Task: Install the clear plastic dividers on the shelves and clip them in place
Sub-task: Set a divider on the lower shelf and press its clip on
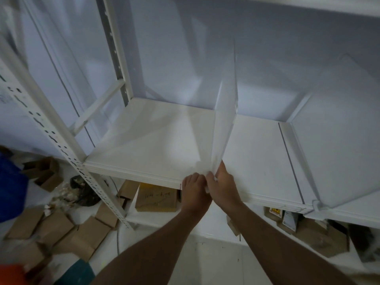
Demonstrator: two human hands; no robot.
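A clear plastic divider [225,122] stands upright across the white shelf [156,140], running from the back wall to the front edge. My left hand [194,191] and my right hand [223,187] meet at the divider's front bottom corner on the shelf lip. Both hands pinch that corner, where a small white piece, perhaps a clip, shows between the fingers. A second clear divider [337,130] stands further right on the same shelf, with a clear clip [315,204] at its front end.
A white perforated upright post [55,138] stands at the shelf's left. Cardboard boxes [156,199] sit on the lower shelf and more lie on the floor [55,229] at the left. A black bag [82,191] lies near the post.
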